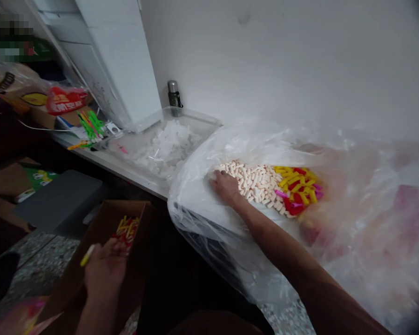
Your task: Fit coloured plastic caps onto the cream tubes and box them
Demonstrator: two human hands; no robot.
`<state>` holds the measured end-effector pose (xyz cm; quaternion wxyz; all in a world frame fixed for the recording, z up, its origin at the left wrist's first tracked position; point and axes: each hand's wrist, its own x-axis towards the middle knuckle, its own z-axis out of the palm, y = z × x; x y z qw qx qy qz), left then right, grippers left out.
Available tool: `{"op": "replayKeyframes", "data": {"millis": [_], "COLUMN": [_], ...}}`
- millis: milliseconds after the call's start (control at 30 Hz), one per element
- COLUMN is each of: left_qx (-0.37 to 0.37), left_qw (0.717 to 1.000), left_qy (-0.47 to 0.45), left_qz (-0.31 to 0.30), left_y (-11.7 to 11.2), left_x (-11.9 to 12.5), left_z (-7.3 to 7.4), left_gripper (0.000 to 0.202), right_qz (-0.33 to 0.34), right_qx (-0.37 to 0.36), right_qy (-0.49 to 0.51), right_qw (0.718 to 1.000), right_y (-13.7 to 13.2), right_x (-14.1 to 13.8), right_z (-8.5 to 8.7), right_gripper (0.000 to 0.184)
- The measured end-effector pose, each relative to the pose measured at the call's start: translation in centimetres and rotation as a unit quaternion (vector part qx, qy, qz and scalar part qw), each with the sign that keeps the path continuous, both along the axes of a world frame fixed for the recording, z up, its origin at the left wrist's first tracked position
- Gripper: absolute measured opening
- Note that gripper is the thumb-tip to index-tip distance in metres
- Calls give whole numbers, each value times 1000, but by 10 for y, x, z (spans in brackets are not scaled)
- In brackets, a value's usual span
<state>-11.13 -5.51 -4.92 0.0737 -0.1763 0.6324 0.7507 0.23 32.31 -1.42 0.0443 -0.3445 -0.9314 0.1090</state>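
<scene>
My left hand (pixel 106 265) is over a brown cardboard box (pixel 145 214). A small yellow-and-white tube-like piece (pixel 87 256) sticks out at its thumb. Yellow and red tube pieces (pixel 128 228) lie in the box just beyond the fingers. Farther right, my right hand (pixel 225 186) rests with curled fingers at the left edge of a heap of short cream-white pieces (pixel 258 181). Whatever its fingertips hold is too small to make out. Beside that heap lie yellow, red and pink tube pieces (pixel 298 186). Clear plastic sheeting (pixel 199 186) surrounds both heaps.
A clear shallow tray (pixel 209 122) with whitish translucent bits stands behind the sheeting. Near the wall is a dark flask (pixel 173 95) beside a white cabinet (pixel 122 60). Green and orange strips (pixel 91 125) lie on the table's left; a grey stool (pixel 61 200) stands below.
</scene>
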Motion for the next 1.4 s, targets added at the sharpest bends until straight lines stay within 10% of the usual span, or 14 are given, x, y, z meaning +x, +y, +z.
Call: {"op": "replayKeyframes", "data": {"millis": [133,233,433,567,667,767,867,1033,1267,1400], "left_qx": [85,26,-93,0,102,137,168,232,257,265], "left_qw": [990,983,866,821,848,880,893,886,870,864], "left_qy": [-81,54,207,126,53,22,-18,-57,-91,-93], "left_qz": [-73,-176,-446,-557,-518,-455,-418,-397,-411,-417], "left_y": [43,84,149,183,202,205,196,183,183,182], "left_x": [33,62,85,101,117,120,109,99,104,104], "left_z": [0,14,38,23,12,11,14,17,24,24], "left_gripper": [18,35,46,48,52,49,46,47,48,45], "right_qz": [-8,13,208,180,182,184,41,-74,-31,-20], "right_qx": [-9,-30,-304,-367,-372,-237,-63,49,-31,-271], "right_qy": [13,46,242,267,268,235,136,-65,123,389], "right_qw": [1000,998,898,873,870,925,988,994,991,880], "right_y": [-5,-14,-51,-54,-48,-34,-10,20,12,-17], "right_x": [-1,23,93,110,109,110,119,127,127,120], "right_z": [1,10,23,24,22,19,14,8,-5,-1], "right_gripper": [33,30,30,34,38,38,40,30,18,22]}}
